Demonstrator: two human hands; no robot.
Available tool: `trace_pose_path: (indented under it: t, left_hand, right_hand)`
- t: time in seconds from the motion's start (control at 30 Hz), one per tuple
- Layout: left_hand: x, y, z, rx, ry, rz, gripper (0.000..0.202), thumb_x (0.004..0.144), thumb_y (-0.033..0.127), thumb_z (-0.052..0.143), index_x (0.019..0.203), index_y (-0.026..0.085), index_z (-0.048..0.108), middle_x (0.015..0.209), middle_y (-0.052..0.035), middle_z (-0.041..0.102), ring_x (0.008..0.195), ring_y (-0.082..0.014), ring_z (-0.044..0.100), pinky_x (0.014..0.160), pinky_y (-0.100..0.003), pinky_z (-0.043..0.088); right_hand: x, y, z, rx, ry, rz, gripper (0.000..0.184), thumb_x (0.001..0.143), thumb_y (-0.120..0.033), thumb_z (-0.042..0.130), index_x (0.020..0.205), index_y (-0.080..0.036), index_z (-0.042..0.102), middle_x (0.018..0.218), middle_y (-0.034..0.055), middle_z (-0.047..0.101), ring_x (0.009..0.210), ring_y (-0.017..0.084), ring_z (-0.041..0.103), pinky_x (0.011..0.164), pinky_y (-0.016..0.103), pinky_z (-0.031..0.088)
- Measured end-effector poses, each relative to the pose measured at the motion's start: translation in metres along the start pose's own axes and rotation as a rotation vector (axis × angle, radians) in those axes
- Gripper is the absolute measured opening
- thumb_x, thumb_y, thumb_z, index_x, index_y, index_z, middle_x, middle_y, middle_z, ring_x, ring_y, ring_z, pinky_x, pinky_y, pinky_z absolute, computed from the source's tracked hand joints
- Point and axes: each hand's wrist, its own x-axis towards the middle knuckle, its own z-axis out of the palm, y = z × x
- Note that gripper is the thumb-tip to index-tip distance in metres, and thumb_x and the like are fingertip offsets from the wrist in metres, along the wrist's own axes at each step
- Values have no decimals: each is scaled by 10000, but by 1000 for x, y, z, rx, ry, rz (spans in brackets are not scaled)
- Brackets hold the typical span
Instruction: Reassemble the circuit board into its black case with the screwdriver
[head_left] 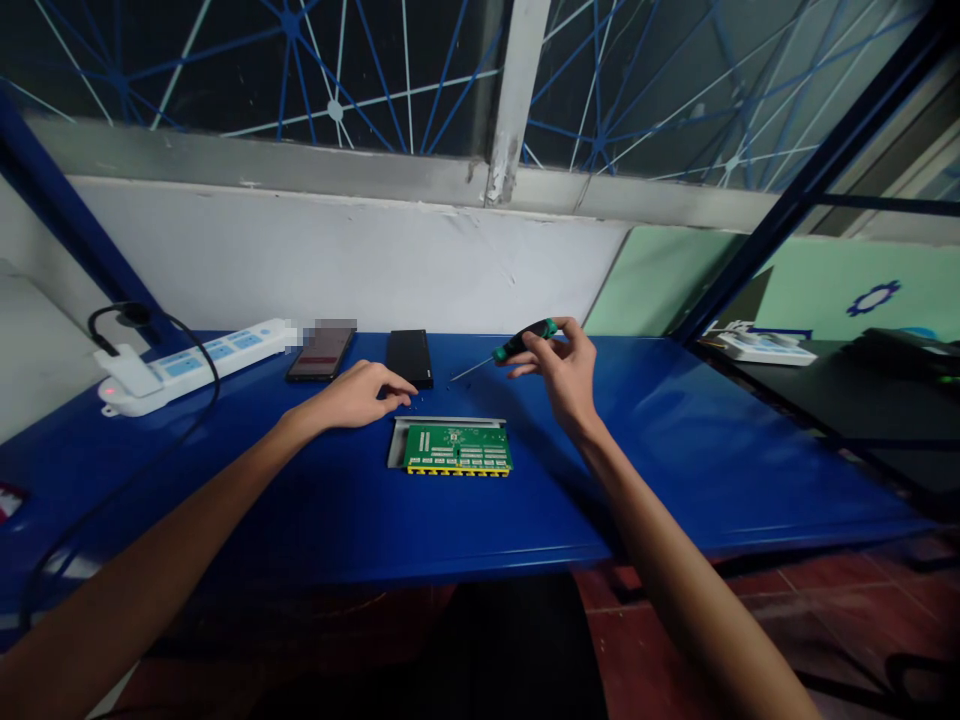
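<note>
Right hand (566, 370), right of centre in the frame, grips a green-and-black-handled screwdriver (511, 347) with a thin metal shaft; shaft slants down-left, tip close to a few tiny dark specks, probably screws, on the blue glossy tabletop (337, 525). Can't tell if the tip touches anything. Left hand (358, 393), left of centre, palm down, fingers bent, fingertips low by more tiny loose bits (417, 402); can't tell if it's pinching one. Green rectangular circuit board (457, 447) at frame centre, slightly low, yellow connector row along its near edge. It's on a grey sheet-metal tray (397, 447), which shows past the board's left and far edges; neither hand is on the board. Flat black rectangular box (409, 355) just beyond the left fingertips. Dark slab phone (322, 355) left of that, white power strip (202, 365) farther left with a plug in, red light lit.
</note>
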Motion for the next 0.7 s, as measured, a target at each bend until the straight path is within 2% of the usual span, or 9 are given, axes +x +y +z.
trace_pose_path:
  t: [0.13,0.23,0.7]
  left_hand:
    - [0,6,-3,37,-46,-47,318,816,212,527,1059,195,732,991,-70,742,902,-211,689,803,-283,488]
    - [1,9,-4,47,-44,-49,333,807,197,524,1067,194,731,965,-63,748,896,-211,687,809,-282,480]
    - [0,11,-3,36,-43,-44,354,788,183,514,1067,198,732,955,-69,749,885,-223,689,782,-298,486]
  right_hand:
    - [-11,-5,15,92,-139,-12,371,750,-421,666,905,-231,387,712,13,662,637,216,703,558,337,581]
    - [-16,-3,23,101,-193,-1,386,743,-431,680,905,-231,393,730,12,663,623,208,698,543,333,580]
    - [-23,3,32,71,-219,0,356,768,-423,669,906,-230,404,732,10,665,632,208,702,542,335,581]
